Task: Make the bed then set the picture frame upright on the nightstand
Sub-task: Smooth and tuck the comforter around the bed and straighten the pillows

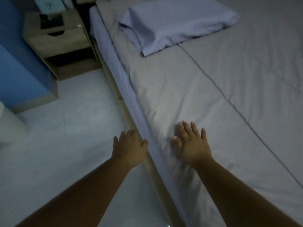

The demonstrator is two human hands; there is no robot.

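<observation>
A grey cover [188, 89] lies spread over the bed, with a lilac pillow [177, 25] at its head. My right hand [191, 143] rests flat on the cover near the bed's left edge, fingers spread. My left hand [129, 146] is against the lilac sheet on the mattress side [114, 63], fingers curled at the edge; whether it grips cloth I cannot tell. A wooden nightstand [57, 40] stands at the top left beside the bed. A dark flat object [51, 21] lies on its top; it may be the picture frame.
A pale box-like object [48, 5] sits at the back of the nightstand. A blue cabinet [19, 66] stands left of it. Pale floor [65, 120] runs along the bed's left side. A white rounded object [1, 110] is at the far left edge.
</observation>
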